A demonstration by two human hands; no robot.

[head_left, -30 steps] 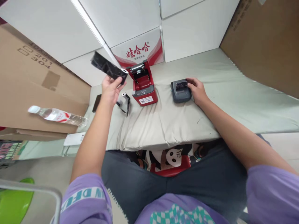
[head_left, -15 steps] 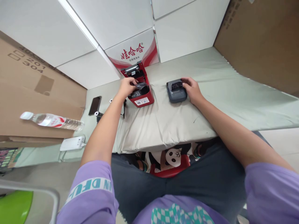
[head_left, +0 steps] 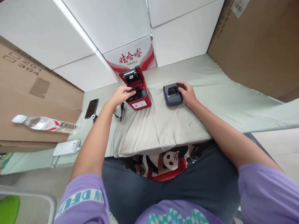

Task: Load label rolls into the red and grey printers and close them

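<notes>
A small red printer (head_left: 136,96) stands on the grey-green cloth (head_left: 163,121) with its lid open. My left hand (head_left: 120,95) rests at its left side, fingers on a black ribbon roll (head_left: 135,90) lying in the printer's open bay. A dark grey printer (head_left: 172,94) sits to the right of the red one. My right hand (head_left: 187,94) holds its right side. A black ribbon strip (head_left: 121,111) hangs down beside my left wrist.
A black phone (head_left: 91,108) lies left of the printers. A water bottle (head_left: 45,124) lies on a cardboard box (head_left: 35,102), with a white power strip (head_left: 66,147) below it. White boxes (head_left: 130,56) stand behind. A large cardboard sheet (head_left: 257,46) leans at the right.
My left hand brought the black ribbon roll down from the air into the red printer's bay. My right hand stayed on the grey printer.
</notes>
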